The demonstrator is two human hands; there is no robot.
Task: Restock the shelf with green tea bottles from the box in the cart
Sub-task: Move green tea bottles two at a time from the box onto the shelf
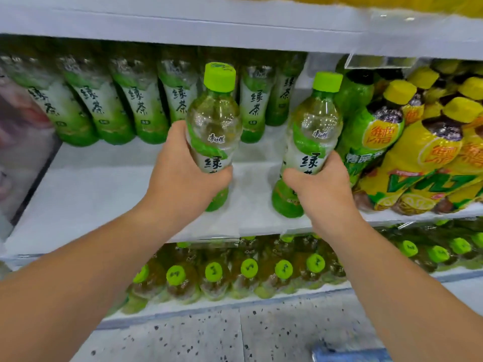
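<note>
My left hand [180,176] grips a green tea bottle [213,121] with a lime cap, held upright over the white middle shelf [109,189]. My right hand [321,189] grips a second green tea bottle [312,131], also upright, its base near the shelf's front. Both bottles stand in front of a back row of green tea bottles [125,105]. Whether the held bottles touch the shelf surface I cannot tell. The box and most of the cart are out of view.
Yellow lemon tea bottles [423,152] crowd the shelf's right end, close to my right hand. The shelf below holds several green-capped bottles [248,267]. An upper shelf board [183,24] hangs overhead. A blue edge [347,355] shows at the bottom over speckled floor.
</note>
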